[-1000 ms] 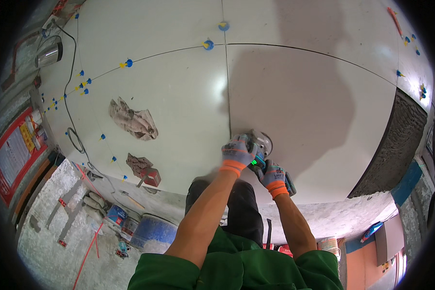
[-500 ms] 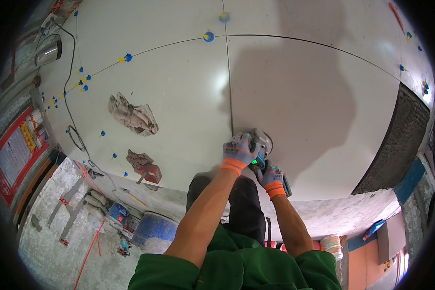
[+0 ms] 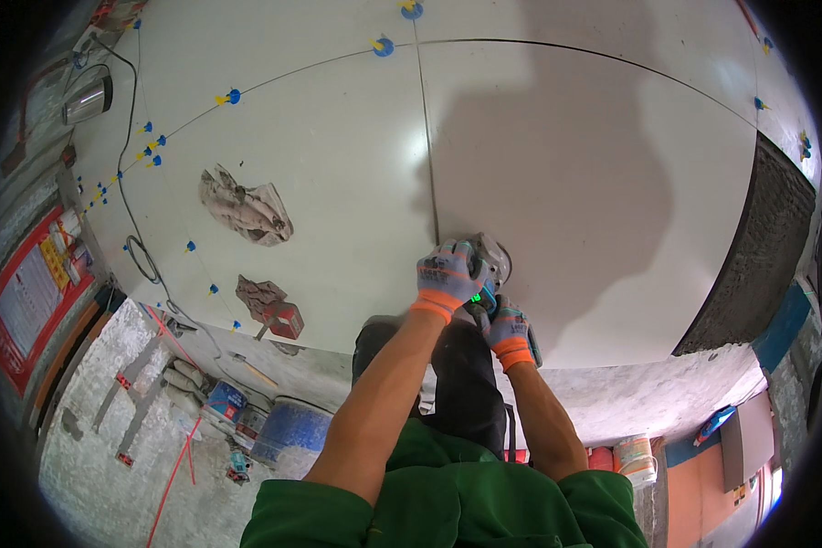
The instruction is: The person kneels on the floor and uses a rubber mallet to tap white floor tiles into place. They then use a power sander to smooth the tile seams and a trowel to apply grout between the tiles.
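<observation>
A blue angle grinder (image 3: 483, 292) with a clear silvery guard sits low on a large pale tile (image 3: 594, 274), beside the seam between two tiles. My left hand (image 3: 446, 272), in a grey glove with an orange cuff, is closed on the grinder's head end. My right hand (image 3: 508, 324), gloved the same way, grips its body behind, near the battery end. A crumpled dirty cloth (image 3: 245, 205) and a red tool (image 3: 284, 320) beside a second rag (image 3: 258, 298) lie to the left.
Blue-and-yellow levelling clips (image 3: 233, 96) dot the seams. A dark cord (image 3: 123, 183) and a metal kettle-like vessel (image 3: 89, 100) are at the left. A dark mortar bed (image 3: 740, 256) borders the right tile. A blue bucket (image 3: 292, 431) stands below.
The tile seams and objects sit higher in the picture now as the view shifts. My hands and the grinder appear slightly higher too, still in the same grip beside the seam.
</observation>
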Available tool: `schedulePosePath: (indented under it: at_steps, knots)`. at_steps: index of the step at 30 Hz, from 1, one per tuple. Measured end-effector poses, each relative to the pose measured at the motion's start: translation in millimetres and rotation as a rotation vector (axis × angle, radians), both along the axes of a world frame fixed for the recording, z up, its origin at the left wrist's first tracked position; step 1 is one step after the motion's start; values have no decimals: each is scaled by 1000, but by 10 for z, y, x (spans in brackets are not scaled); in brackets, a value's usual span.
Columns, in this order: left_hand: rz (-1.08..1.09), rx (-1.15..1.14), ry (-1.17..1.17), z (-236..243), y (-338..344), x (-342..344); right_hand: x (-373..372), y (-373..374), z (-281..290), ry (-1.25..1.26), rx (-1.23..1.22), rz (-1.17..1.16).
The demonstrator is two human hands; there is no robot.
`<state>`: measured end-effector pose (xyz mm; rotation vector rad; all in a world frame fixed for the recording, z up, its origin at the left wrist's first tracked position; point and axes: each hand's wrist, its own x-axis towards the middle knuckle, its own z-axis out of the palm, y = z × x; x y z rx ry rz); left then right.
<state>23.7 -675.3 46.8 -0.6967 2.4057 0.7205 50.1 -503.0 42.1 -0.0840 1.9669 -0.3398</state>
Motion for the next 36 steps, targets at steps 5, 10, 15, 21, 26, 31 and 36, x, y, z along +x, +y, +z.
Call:
schedulePosePath:
  at_steps: [5, 10, 15, 21, 26, 31, 36]
  knots:
    - [-3, 19, -40, 3, -5, -18, 63, 13, -14, -15, 39, 3]
    - [-26, 39, -115, 3, -19, -49, 45, -7, -55, 18, 26, 26]
    - [25, 28, -62, 21, -23, -128, -18, 7, -36, 119, -64, -28]
    - [21, 88, -64, 73, -279, -1029, -784, -232, -176, 165, -37, -45]
    - [24, 106, 50, 110, -718, -1980, -1794, -644, -180, 188, 16, -104]
    - [47, 73, 23, 138, -822, -2149, -1982, -803, -64, 291, -8, -10]
    - [51, 127, -115, 98, -851, -2154, -1945, -834, -53, 368, -20, 14]
